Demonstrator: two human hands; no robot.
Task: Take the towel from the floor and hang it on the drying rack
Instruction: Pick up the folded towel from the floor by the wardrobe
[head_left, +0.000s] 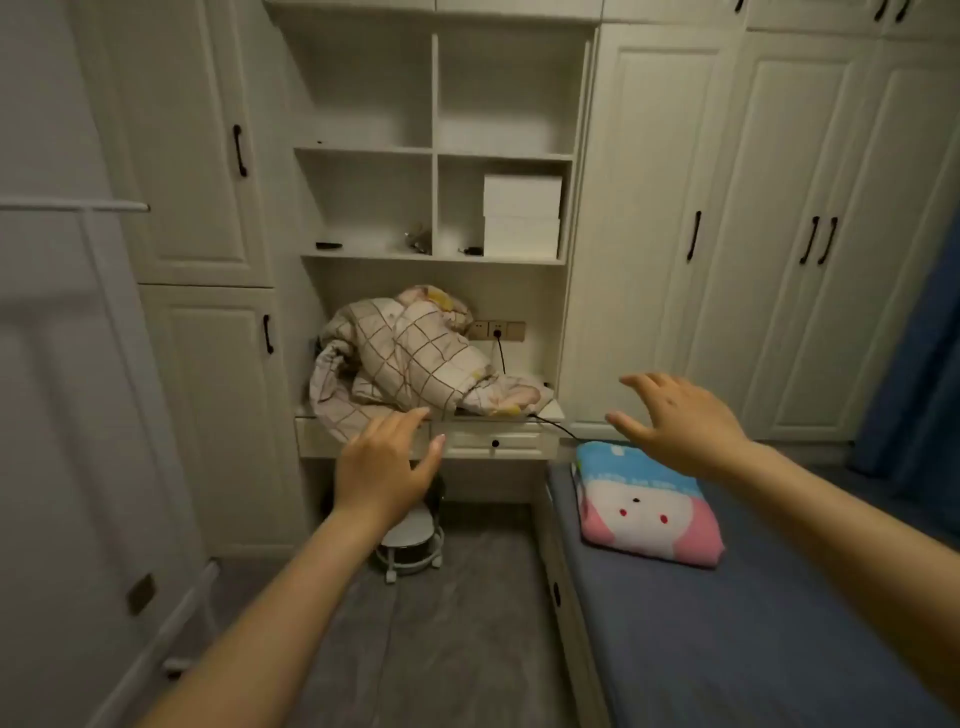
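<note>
Towel (649, 506) is folded, lying flat on the bed (753, 639) near its head end, not on the floor. It is blue along the top, white in the middle with a cartoon face (black dot, two red dots), pink at the sides and lower edge. Neither hand touches it.

Left hand (387, 470) is held out in the air in front of the table, fingers (410, 421) straight and a little spread, holding nothing. Right hand (680, 421) is raised above the far edge of the towel, fingers spread wide, also holding nothing.

Drying rack (78, 208): white, at the left edge; one horizontal bar with an upright below it shows, blurred, nothing hanging on the visible part.

Open shelf unit (434, 156) ahead has four cubbies. Lower right cubby holds two stacked white boxes (522, 215) plus a small dark item; lower left has small dark items, too small to tell. Upper cubbies look bare apart from a tiny speck.

Below the shelves, a crumpled checked quilt (405, 364) is heaped on the white table (545, 410), spilling over its left front edge. Wall sockets (496, 329) behind it, with a black cable plugged in. Drawers sit under the table top; a small white wheeled stool (410, 545) stands beneath.

Floor is grey. White wardrobe doors (779, 234) with black handles on both sides. Blue curtain (924, 364) at far right.
</note>
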